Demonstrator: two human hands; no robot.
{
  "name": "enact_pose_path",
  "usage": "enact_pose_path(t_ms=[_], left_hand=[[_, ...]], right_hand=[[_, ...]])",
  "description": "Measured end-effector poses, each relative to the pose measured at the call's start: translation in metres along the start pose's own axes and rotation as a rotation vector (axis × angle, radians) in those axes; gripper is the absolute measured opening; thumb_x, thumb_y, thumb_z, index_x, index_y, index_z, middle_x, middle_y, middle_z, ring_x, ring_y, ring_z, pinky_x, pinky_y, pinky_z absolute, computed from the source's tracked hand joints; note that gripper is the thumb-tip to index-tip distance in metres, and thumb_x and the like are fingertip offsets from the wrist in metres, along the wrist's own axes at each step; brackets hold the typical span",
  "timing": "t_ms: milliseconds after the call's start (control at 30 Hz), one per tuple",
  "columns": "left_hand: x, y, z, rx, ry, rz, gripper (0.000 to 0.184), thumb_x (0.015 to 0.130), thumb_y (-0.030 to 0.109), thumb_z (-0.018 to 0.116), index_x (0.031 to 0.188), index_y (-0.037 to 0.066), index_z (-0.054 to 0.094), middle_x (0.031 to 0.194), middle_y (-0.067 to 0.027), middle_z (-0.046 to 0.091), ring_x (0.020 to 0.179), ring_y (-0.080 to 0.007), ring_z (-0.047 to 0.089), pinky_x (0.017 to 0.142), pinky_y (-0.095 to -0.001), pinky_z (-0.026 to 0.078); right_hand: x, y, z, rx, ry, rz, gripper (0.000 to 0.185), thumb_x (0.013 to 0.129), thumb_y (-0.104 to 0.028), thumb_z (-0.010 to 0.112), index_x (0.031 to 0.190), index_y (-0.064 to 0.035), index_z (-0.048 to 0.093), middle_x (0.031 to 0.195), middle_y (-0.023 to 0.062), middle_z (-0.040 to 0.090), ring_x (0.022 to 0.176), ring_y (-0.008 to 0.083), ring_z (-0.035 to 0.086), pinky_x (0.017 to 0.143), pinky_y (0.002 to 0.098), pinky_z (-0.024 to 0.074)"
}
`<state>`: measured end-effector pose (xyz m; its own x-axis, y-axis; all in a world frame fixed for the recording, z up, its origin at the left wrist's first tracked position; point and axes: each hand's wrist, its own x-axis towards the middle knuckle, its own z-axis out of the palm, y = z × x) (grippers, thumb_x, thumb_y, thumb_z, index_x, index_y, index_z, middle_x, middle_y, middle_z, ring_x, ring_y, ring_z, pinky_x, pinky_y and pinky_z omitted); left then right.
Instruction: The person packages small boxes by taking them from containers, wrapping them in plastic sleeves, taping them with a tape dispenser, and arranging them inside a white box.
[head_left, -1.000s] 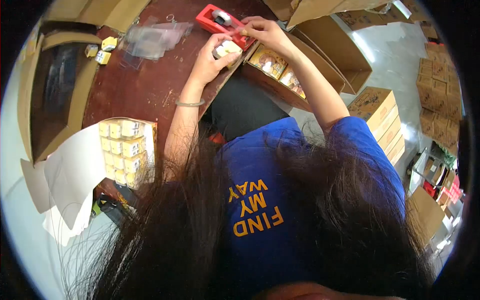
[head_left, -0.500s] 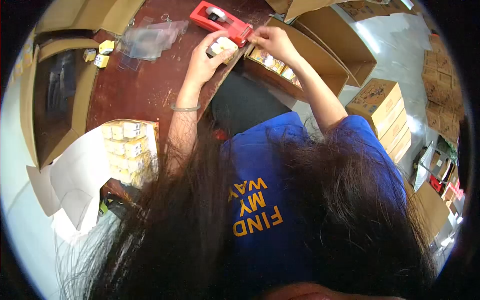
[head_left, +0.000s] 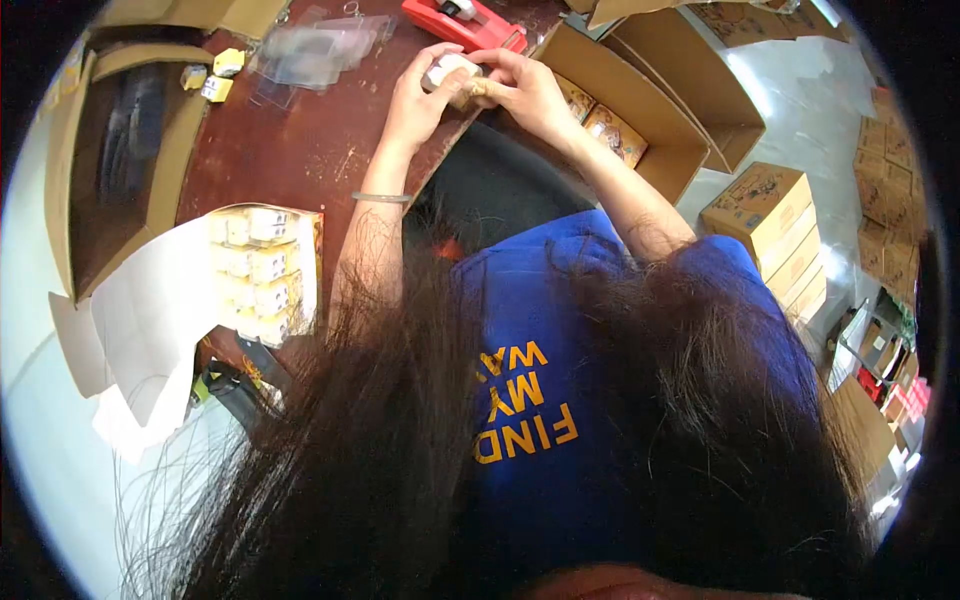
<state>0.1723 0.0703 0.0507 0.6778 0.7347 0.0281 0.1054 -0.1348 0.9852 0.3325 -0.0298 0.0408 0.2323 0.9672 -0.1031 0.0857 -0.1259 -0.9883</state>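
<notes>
My left hand point(head_left: 413, 104) is closed around a small white-and-yellow box point(head_left: 447, 70), held above the table's front edge. My right hand point(head_left: 530, 98) meets it from the other side, thumb and fingers pressed to the box's right end. Any piece of tape under those fingers is too small to make out. Just beyond both hands lies a red tape dispenser point(head_left: 480, 25) with a white roll in it.
Clear plastic sheets point(head_left: 325, 50) and a few small yellow boxes point(head_left: 215, 88) lie on the dark red table point(head_left: 300, 150). An open carton point(head_left: 265, 270) of small boxes stands near left. To the right are an open cardboard box point(head_left: 640, 85) and stacked cartons point(head_left: 765, 225).
My right hand has come from the tape dispenser's cutting end leftward to the small box. My left hand still holds the box. The whole view has shifted slightly.
</notes>
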Motion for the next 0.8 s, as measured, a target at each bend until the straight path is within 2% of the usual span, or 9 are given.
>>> enact_pose_path(t_ms=[67, 200, 233, 367, 400, 533, 633, 700, 800], left_hand=[[-0.009, 0.002, 0.001, 0.02, -0.016, -0.023, 0.027, 0.098, 0.016, 0.055, 0.124, 0.008, 0.062, 0.119, -0.0108, 0.066, 0.105, -0.0174, 0.06, 0.092, -0.0277, 0.047], [-0.03, 0.005, 0.016, -0.771, 0.138, -0.094, 0.03, 0.1, 0.017, 0.054, 0.128, 0.005, 0.057, 0.126, -0.0104, 0.062, 0.112, -0.0185, 0.059, 0.096, -0.0303, 0.046], [-0.034, 0.004, 0.017, -0.772, 0.131, -0.096, 0.03, 0.1, 0.017, 0.054, 0.128, 0.005, 0.057, 0.126, -0.0104, 0.062, 0.112, -0.0185, 0.059, 0.096, -0.0303, 0.046], [-0.043, 0.001, 0.008, -0.835, 0.245, 0.028, 0.032, 0.098, 0.016, 0.059, 0.128, 0.004, 0.056, 0.126, -0.0107, 0.061, 0.108, -0.0197, 0.061, 0.093, -0.0306, 0.049], [-0.04, 0.002, 0.006, -0.838, 0.242, 0.025, 0.032, 0.098, 0.016, 0.059, 0.128, 0.004, 0.056, 0.126, -0.0107, 0.061, 0.108, -0.0197, 0.061, 0.093, -0.0306, 0.049], [-0.004, 0.01, -0.005, -0.103, 0.071, 0.032, 0.04, 0.09, 0.01, 0.068, 0.127, 0.002, 0.056, 0.122, -0.0122, 0.065, 0.102, -0.0225, 0.065, 0.09, -0.0308, 0.052], [0.017, 0.006, -0.004, -0.11, 0.038, 0.098, 0.041, 0.089, 0.009, 0.068, 0.128, 0.002, 0.057, 0.12, -0.012, 0.067, 0.101, -0.0212, 0.065, 0.088, -0.03, 0.052], [0.019, -0.003, 0.002, -0.127, -0.016, 0.138, 0.042, 0.087, 0.008, 0.068, 0.128, 0.003, 0.058, 0.119, -0.0118, 0.068, 0.1, -0.02, 0.065, 0.087, -0.0292, 0.052], [0.024, -0.005, 0.012, -0.091, -0.076, 0.095, 0.042, 0.087, 0.008, 0.066, 0.129, 0.004, 0.06, 0.12, -0.0098, 0.068, 0.101, -0.0175, 0.064, 0.088, -0.0277, 0.051]], right_hand=[[-0.009, 0.008, 0.007, -0.012, -0.002, 0.057, 0.035, 0.09, -0.017, 0.073, 0.122, -0.0044, 0.064, 0.088, 0.0062, 0.068, 0.075, 0.0117, 0.064, 0.067, 0.0217, 0.0516], [-0.034, 0.026, 0.019, 0.055, 0.061, 0.188, 0.046, 0.089, -0.02, 0.075, 0.129, -0.0055, 0.058, 0.095, 0.0089, 0.069, 0.081, 0.0127, 0.065, 0.073, 0.0219, 0.0522], [-0.036, 0.015, 0.017, 0.055, 0.068, 0.19, 0.046, 0.089, -0.02, 0.075, 0.129, -0.0055, 0.058, 0.095, 0.0089, 0.069, 0.081, 0.0127, 0.065, 0.073, 0.0219, 0.0522], [-0.029, -0.037, -0.004, -0.147, 0.039, -0.242, 0.058, 0.086, -0.018, 0.076, 0.137, -0.0055, 0.051, 0.113, 0.0105, 0.066, 0.089, 0.0184, 0.064, 0.081, 0.0313, 0.0526], [-0.025, -0.035, -0.003, -0.149, 0.042, -0.238, 0.058, 0.086, -0.018, 0.076, 0.137, -0.0055, 0.051, 0.113, 0.0105, 0.066, 0.089, 0.0184, 0.064, 0.081, 0.0313, 0.0526], [0.026, -0.025, 0.0, -0.75, 0.097, -0.939, 0.052, 0.086, -0.025, 0.075, 0.13, -0.0062, 0.056, 0.113, 0.0114, 0.069, 0.088, 0.0257, 0.066, 0.083, 0.038, 0.0533], [0.032, -0.036, -0.034, -0.548, 0.2, -0.828, 0.038, 0.085, -0.023, 0.073, 0.118, -0.0056, 0.066, 0.108, 0.0087, 0.071, 0.086, 0.0293, 0.066, 0.083, 0.0415, 0.0514], [0.051, -0.012, -0.061, -0.708, 0.211, -0.471, 0.023, 0.087, -0.023, 0.071, 0.101, -0.0045, 0.073, 0.099, 0.008, 0.073, 0.082, 0.026, 0.066, 0.077, 0.0371, 0.0506], [0.047, -0.013, -0.058, -0.551, 0.218, -0.348, 0.02, 0.091, -0.019, 0.068, 0.102, -0.0033, 0.072, 0.1, 0.007, 0.071, 0.085, 0.0223, 0.064, 0.077, 0.034, 0.0498]])
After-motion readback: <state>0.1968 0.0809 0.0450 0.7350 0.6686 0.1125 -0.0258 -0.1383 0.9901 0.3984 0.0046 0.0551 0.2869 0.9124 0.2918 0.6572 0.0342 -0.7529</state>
